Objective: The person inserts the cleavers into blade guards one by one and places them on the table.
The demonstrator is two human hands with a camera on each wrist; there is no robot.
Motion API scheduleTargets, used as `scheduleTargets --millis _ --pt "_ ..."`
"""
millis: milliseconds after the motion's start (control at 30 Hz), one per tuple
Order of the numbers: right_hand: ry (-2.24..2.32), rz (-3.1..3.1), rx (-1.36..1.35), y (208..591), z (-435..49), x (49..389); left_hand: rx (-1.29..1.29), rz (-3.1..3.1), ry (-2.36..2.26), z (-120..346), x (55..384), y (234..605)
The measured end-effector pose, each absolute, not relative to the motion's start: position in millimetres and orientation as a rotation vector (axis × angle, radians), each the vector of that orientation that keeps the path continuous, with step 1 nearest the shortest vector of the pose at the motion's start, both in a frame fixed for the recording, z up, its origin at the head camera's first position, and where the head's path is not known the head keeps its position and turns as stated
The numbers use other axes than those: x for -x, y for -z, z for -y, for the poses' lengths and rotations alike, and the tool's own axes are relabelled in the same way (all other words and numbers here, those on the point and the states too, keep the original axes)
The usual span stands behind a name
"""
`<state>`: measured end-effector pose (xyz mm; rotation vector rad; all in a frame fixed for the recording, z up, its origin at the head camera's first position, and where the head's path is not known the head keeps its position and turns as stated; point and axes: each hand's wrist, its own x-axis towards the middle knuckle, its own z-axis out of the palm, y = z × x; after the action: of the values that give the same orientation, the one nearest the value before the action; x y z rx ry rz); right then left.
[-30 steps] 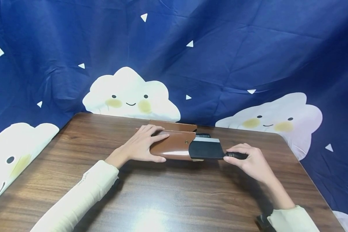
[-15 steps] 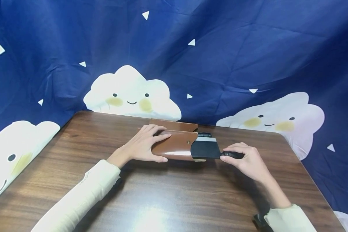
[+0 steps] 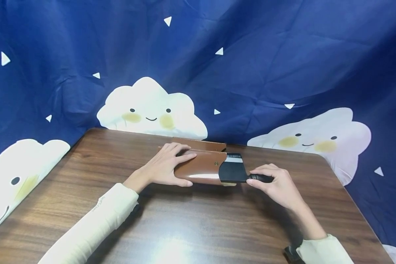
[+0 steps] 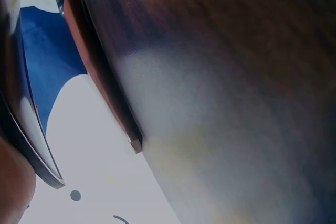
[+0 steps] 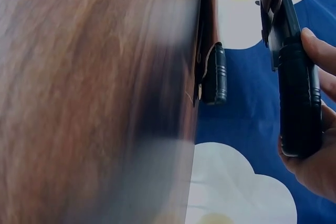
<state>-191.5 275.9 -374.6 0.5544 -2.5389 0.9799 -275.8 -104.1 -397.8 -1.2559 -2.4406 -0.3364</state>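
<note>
A brown leather knife sheath (image 3: 202,167) with a brass snap is raised above the table, and my left hand (image 3: 165,165) grips its left part between thumb and fingers. Partway inside it sits a cleaver (image 3: 232,171) with a black blade and a silver edge. My right hand (image 3: 277,186) pinches the cleaver's black ribbed handle, also close up in the right wrist view as the handle (image 5: 300,108). The sheath hides the rest of the blade. Fingers of my left hand behind the sheath are out of sight.
Behind stands a second brown sheath (image 3: 201,144) near the table's back edge, with a black handle (image 3: 233,155) projecting from its right end. The wooden table (image 3: 217,223) ends at a blue curtain (image 3: 237,73) printed with clouds. A small black object (image 3: 292,253) is by the right cuff.
The right hand has moved left, and the cleaver has slid deeper into the sheath, so less blade shows. The left hand keeps its hold on the sheath, almost unmoved.
</note>
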Motion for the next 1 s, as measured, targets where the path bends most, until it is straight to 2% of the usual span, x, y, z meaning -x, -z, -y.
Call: scheduleTargets --millis 1000 --pt "-0.962 2.382 -0.723 384 -257 200 1.279 2.388 0.351 96 274 397"
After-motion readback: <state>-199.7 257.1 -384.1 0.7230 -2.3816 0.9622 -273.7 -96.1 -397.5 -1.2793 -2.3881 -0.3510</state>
